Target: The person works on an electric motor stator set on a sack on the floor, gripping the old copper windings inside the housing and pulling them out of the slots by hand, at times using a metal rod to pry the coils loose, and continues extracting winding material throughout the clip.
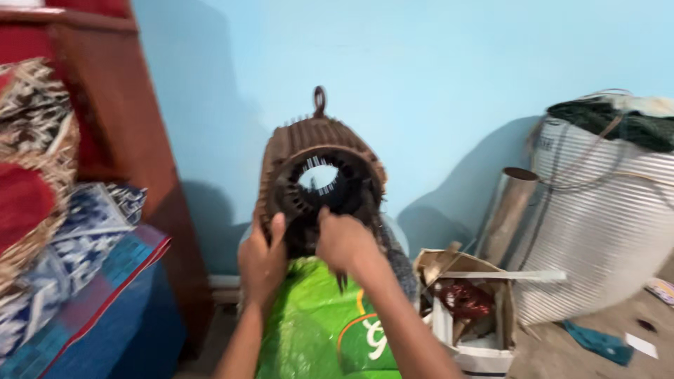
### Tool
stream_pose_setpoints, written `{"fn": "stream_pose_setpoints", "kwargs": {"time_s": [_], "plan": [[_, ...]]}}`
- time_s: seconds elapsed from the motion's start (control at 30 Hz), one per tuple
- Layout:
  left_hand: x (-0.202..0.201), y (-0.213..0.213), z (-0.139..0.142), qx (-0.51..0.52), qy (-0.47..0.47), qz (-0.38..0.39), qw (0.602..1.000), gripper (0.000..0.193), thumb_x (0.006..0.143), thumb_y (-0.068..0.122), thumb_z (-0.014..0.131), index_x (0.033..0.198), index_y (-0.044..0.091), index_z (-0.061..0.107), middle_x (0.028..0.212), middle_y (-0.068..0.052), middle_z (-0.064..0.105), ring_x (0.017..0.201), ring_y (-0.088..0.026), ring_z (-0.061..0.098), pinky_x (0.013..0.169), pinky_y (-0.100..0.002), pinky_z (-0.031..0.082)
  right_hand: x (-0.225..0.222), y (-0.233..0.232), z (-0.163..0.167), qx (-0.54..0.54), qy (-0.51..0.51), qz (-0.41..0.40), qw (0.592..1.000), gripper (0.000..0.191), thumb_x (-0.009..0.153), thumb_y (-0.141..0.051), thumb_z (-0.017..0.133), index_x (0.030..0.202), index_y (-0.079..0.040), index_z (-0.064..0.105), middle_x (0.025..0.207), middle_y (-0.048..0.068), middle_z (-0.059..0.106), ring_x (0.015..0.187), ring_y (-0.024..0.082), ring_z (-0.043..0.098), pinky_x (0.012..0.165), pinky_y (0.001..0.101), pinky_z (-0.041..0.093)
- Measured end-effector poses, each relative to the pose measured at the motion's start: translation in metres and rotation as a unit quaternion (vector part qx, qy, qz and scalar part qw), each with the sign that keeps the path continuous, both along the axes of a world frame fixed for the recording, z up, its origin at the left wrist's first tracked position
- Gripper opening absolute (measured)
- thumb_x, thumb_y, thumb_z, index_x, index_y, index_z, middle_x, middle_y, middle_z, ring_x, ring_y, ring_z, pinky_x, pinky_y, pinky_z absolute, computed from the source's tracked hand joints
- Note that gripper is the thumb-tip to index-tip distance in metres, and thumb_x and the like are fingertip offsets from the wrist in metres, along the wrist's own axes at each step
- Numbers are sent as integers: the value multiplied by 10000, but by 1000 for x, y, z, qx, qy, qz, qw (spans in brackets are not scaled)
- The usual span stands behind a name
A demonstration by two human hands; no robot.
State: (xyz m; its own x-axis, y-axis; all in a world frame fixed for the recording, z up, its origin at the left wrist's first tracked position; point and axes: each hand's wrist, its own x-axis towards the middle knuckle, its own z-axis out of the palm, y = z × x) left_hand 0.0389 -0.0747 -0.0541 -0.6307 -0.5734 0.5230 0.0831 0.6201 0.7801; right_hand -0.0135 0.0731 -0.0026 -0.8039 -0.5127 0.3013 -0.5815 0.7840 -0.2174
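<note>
Against the blue wall at twelve o'clock, we are steadying a rusty motor housing (319, 175) atop a green sack (316, 330), left hand (263, 261) gripping its rim at seven o'clock, right hand (344, 240) curling into its bore, cardboard box (467, 309) sitting at three o'clock.

Rusty finned motor stator housing (319, 165), lifting eye on top, stands on a green sack (316, 330). Left hand (262, 260) grips its lower left rim. Right hand (344, 242) reaches into the bore. Cardboard box (467, 309) just right; corrugated metal drum (604, 217) beyond.
</note>
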Motion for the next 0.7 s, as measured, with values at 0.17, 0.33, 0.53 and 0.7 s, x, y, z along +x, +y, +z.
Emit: {"fn": "stream_pose_setpoints", "kwargs": {"time_s": [0.17, 0.33, 0.53, 0.7], "plan": [[-5, 0, -6, 11, 45, -10, 999, 643, 984, 553, 434, 1414, 91, 559, 879, -293, 722, 900, -501, 670, 811, -593, 476, 13, 13, 5, -12, -74, -12, 997, 567, 858, -100, 553, 1421, -47, 501, 900, 223, 767, 985, 398, 725, 919, 513, 550], [-10, -7, -11, -30, 23, 19, 999, 676, 1013, 568, 435, 1474, 82, 526, 984, -332, 693, 979, -540, 641, 858, -601, 467, -6, -17, 29, -29, -74, -28, 996, 385, 852, -174, 629, 1181, 2, 725, 1018, 246, 716, 1028, 415, 708, 919, 504, 565], [-11, -4, -12, -22, 61, -14, 998, 653, 1009, 547, 429, 1455, 85, 543, 1015, -312, 704, 989, -547, 633, 839, -601, 464, 36, 36, -11, 23, -23, 0, 999, 723, 837, -101, 542, 1545, -39, 408, 1005, 323, 711, 963, 475, 699, 922, 539, 534], [-5, -1, -3, 1, 16, 6, 1000, 600, 1028, 532, 444, 1406, 87, 581, 973, -312, 704, 981, -547, 641, 853, -601, 469, 28, 14, 2, -8, -43, -8, 999, 669, 828, -95, 584, 1469, 29, 440, 1024, 292, 716, 985, 452, 704, 893, 533, 551]]}}
